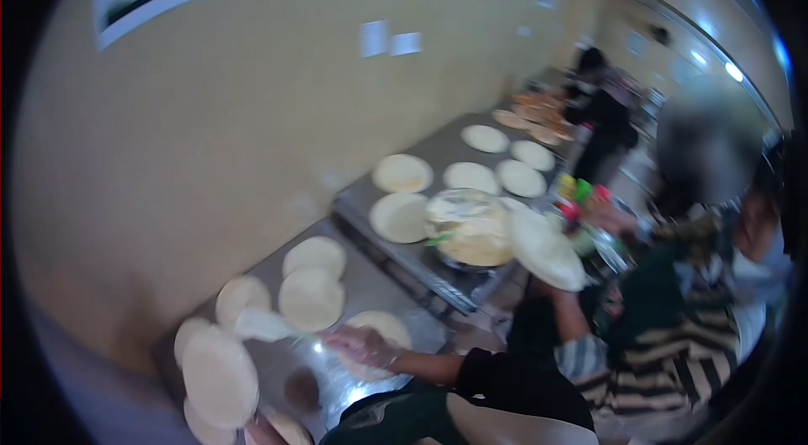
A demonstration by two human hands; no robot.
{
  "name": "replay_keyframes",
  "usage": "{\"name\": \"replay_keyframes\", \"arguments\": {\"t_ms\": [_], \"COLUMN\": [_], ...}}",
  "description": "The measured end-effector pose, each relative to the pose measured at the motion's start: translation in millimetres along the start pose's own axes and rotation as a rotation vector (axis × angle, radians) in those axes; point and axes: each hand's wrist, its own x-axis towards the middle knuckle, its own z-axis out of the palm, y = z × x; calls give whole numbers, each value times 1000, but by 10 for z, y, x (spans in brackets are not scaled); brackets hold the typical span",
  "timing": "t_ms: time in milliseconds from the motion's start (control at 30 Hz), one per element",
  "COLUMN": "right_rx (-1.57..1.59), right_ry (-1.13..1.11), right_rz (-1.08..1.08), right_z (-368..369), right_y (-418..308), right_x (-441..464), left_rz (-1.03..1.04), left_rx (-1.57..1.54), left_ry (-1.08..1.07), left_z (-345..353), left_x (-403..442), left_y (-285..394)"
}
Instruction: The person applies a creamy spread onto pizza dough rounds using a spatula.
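Note:
My right hand, in a clear glove, is closed round the handle of a spatula with a pale, blurred blade. The blade reaches left over the metal worktop, close to the round flatbreads. At the lower left, my left hand shows only in part, at the lower edge of a raised flatbread that it grips. More flatbreads lie around: one behind the spatula, another to its left, and one partly hidden by my right hand.
A second metal table bears several flatbreads and a bowl of pale spread under plastic wrap. At the right, a co-worker in a dark apron holds a flatbread. Another person stands farther back. A wall runs along the left.

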Motion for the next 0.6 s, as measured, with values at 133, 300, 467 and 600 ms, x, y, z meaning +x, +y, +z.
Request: {"name": "replay_keyframes", "arguments": {"t_ms": [133,300,467,600], "right_rx": [-40,-155,-210,-25], "right_ry": [159,282,410,471], "right_rz": [-20,312,310,405], "right_z": [-98,-352,-543,-489], "right_y": [-131,162,237,79], "right_x": [-226,-675,-1193,-1401], "left_rz": [-238,-427,-509,-511], "left_rx": [-38,-59,-64,-59], "left_ry": [-71,-154,-182,-181], "left_z": [338,630,589,709], "left_x": [326,505,478,384], "left_y": [-865,-1659,-2166,-2266]}}
